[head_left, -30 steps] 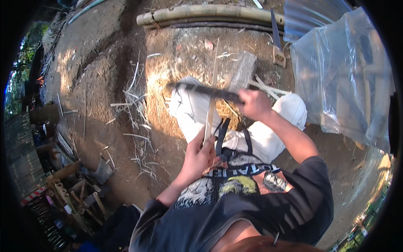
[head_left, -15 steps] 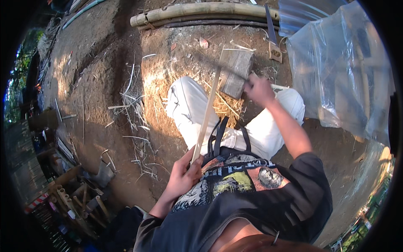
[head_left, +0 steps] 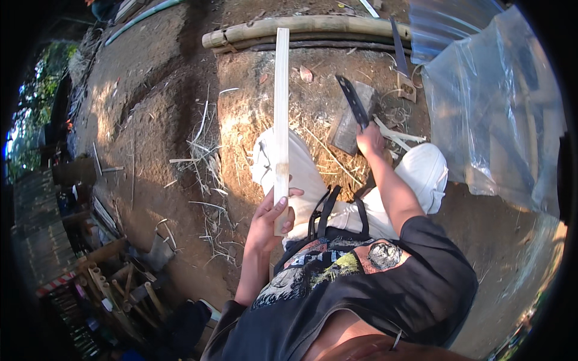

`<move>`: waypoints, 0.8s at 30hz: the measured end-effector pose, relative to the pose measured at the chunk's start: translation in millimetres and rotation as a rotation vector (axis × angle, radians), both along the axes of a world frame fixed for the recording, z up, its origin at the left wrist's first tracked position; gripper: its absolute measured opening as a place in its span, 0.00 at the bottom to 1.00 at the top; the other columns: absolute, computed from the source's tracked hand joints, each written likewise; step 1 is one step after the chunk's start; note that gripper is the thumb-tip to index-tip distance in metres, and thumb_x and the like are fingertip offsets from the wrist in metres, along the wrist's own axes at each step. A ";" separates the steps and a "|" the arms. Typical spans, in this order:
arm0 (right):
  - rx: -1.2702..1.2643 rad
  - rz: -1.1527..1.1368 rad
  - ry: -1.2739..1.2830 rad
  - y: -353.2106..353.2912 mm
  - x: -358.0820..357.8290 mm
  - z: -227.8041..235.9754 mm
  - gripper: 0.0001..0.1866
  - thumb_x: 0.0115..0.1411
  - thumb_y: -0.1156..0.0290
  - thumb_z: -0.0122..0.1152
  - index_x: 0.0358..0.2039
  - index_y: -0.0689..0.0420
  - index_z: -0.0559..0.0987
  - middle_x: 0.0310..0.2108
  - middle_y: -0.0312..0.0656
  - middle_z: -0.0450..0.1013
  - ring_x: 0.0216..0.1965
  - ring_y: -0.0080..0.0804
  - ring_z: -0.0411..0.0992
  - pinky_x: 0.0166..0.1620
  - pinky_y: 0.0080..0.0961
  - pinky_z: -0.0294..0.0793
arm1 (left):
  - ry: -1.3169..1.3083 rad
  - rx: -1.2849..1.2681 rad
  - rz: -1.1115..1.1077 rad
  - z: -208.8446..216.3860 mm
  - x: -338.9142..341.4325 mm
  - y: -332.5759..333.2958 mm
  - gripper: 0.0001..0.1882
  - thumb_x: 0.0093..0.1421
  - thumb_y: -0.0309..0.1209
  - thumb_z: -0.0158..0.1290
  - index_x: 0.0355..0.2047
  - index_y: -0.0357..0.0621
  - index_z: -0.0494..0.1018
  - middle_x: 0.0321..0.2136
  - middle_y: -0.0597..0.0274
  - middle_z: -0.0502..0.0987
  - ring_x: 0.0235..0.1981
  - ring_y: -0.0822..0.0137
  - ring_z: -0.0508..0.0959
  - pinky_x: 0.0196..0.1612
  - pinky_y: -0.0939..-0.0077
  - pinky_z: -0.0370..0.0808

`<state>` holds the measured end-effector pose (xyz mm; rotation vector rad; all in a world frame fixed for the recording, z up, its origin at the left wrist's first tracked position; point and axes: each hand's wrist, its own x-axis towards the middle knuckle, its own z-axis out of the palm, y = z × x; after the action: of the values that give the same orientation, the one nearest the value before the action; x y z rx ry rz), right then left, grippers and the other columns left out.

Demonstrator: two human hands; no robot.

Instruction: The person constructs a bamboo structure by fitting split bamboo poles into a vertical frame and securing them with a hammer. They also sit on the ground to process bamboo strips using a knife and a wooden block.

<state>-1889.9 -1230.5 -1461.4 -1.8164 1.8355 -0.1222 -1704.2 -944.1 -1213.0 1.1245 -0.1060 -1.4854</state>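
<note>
My left hand (head_left: 272, 218) is closed around the lower end of a pale bamboo strip (head_left: 282, 102), which stands upright in the view over my left leg. The strip's far end overlaps the bamboo pole beyond. My right hand (head_left: 370, 141) grips a machete (head_left: 352, 99) by its handle. Its dark blade, with a row of lighter marks, lies over a grey wooden block (head_left: 342, 133) on the ground between my knees. The blade and the strip are apart. Pale split pieces (head_left: 397, 135) lie beside my right hand.
A thick bamboo pole (head_left: 325, 24) lies across the far side. Near its right end is a handsaw (head_left: 398, 51). Clear plastic sheeting (head_left: 481, 114) covers the right. Shavings (head_left: 208, 156) litter the dirt at left; cut bamboo tubes (head_left: 99, 280) stand at lower left.
The bamboo strip has swung from a slant over the block to upright, farther left. The machete, blurred before, now points away over the block and is still enough to show clearly.
</note>
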 end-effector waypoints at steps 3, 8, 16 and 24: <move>-0.099 0.012 0.068 14.0 -8.2 -54.8 0.25 0.60 0.55 0.68 0.47 0.61 0.74 0.47 0.56 0.73 0.53 0.56 0.72 0.56 0.53 0.70 | 0.045 -0.042 -0.022 -8.7 -4.6 -9.9 0.28 0.74 0.30 0.46 0.71 0.39 0.54 0.52 0.55 0.76 0.20 0.75 0.67 0.22 0.81 0.65; -0.120 0.038 0.045 13.8 -10.0 -85.6 0.30 0.56 0.56 0.72 0.51 0.60 0.72 0.51 0.54 0.71 0.54 0.56 0.70 0.57 0.56 0.67 | 0.056 -0.011 -0.021 -9.1 -3.6 -28.7 0.26 0.73 0.29 0.45 0.69 0.38 0.57 0.50 0.54 0.76 0.17 0.75 0.66 0.19 0.81 0.62; -0.028 0.201 -0.026 -6.4 -23.4 -78.4 0.30 0.54 0.60 0.74 0.51 0.66 0.75 0.51 0.58 0.71 0.56 0.59 0.68 0.61 0.47 0.68 | -0.043 0.108 0.047 -12.9 1.0 -61.4 0.23 0.75 0.31 0.40 0.66 0.37 0.61 0.40 0.55 0.78 0.13 0.78 0.61 0.15 0.82 0.58; 0.234 0.259 -0.655 18.0 49.9 120.9 0.21 0.71 0.58 0.59 0.52 0.64 0.79 0.42 0.45 0.80 0.41 0.32 0.79 0.48 0.28 0.77 | 0.061 0.200 0.275 63.6 14.3 -76.7 0.21 0.78 0.42 0.35 0.55 0.38 0.68 0.32 0.58 0.78 0.11 0.76 0.61 0.14 0.81 0.58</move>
<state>-1840.0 -1212.5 -1340.5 -1.5815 1.1040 -0.3442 -1689.9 -1020.8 -1149.3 1.1996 0.2364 -1.3016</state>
